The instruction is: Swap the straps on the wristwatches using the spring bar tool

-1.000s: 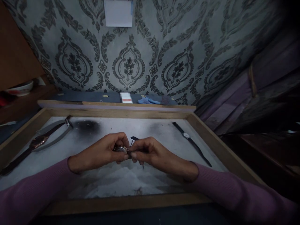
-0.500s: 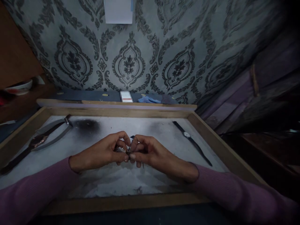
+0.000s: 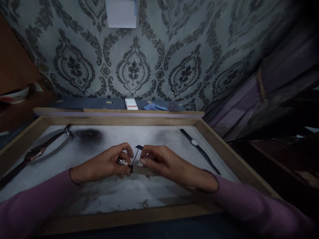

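Observation:
My left hand is closed around a wristwatch with a shiny round case, pinching it between thumb and fingers. From the case a flat brownish strap runs right, passing below my right hand. That hand's thumb and fingertips are pressed together; what lies between them is hidden. A thin dark strip with a pointed dark end shows in the gap between the hands, partly behind the right fingers. Whether it belongs to the watch I cannot tell.
A wooden-rimmed tray with a pale, stained floor lies under the hands. On its left are a brown-strapped watch and a grey band; on its right, a black-strapped watch. Beyond the rim lie a blue cloth and a small white box.
My right hand has drawn away from the left, and the strap between them now shows. My left hand still holds the watch. The whole view has shifted slightly.

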Demonstrator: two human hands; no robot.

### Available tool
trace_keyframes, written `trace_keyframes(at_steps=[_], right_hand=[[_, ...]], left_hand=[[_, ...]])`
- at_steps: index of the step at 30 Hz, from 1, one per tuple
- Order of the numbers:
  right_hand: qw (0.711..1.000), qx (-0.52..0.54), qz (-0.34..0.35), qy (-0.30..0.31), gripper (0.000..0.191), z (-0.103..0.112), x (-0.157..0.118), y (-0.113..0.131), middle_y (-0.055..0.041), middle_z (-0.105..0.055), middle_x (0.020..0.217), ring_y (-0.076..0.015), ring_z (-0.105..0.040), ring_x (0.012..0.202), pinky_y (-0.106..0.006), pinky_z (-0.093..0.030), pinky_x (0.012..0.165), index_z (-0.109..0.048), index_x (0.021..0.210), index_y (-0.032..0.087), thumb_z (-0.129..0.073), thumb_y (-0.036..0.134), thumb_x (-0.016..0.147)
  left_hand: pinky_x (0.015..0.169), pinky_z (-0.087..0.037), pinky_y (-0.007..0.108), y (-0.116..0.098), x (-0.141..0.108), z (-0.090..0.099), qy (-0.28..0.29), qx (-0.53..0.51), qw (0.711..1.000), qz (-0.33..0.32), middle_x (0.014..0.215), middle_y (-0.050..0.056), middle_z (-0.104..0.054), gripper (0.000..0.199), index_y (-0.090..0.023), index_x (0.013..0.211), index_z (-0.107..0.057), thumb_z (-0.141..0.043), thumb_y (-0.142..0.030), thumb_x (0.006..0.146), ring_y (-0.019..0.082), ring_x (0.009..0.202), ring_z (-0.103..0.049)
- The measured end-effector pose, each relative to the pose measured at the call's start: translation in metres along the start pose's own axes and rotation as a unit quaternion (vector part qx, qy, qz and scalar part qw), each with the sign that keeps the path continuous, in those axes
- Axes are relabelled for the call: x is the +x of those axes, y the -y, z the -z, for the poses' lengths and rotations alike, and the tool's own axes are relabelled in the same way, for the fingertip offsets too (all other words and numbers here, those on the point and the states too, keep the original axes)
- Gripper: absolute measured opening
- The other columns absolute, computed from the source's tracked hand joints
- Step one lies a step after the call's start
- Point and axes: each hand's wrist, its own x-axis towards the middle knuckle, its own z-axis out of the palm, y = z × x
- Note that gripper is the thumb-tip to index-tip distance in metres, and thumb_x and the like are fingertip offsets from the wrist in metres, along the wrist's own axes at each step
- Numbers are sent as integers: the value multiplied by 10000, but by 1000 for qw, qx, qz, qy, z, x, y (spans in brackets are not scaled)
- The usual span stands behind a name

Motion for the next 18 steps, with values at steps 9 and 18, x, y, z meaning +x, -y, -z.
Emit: trace_keyframes(at_steps=[9,18], right_hand=[[898,-430,-21,-92,63,9,11,-21,-85,-617,935,-179,-559,783,-269,-362,617,-581,896,140,-619,179,864],[880,-470,-59,-38,16,7,13,-13,-98,-635,947,-175,-567,799,-271,-339,611,-585,898,116,-581,122,884]], left_hand=[[594,-392,264,1,1,1,1,11,1000,18,708,-52,-598,304,-216,900,-438,-689,-210,728,119,638,-525],[595,-392,246,-1,0,2,8,10,1000,20,725,-60,-603,275,-220,923,-440,-667,-187,773,118,664,-538]])
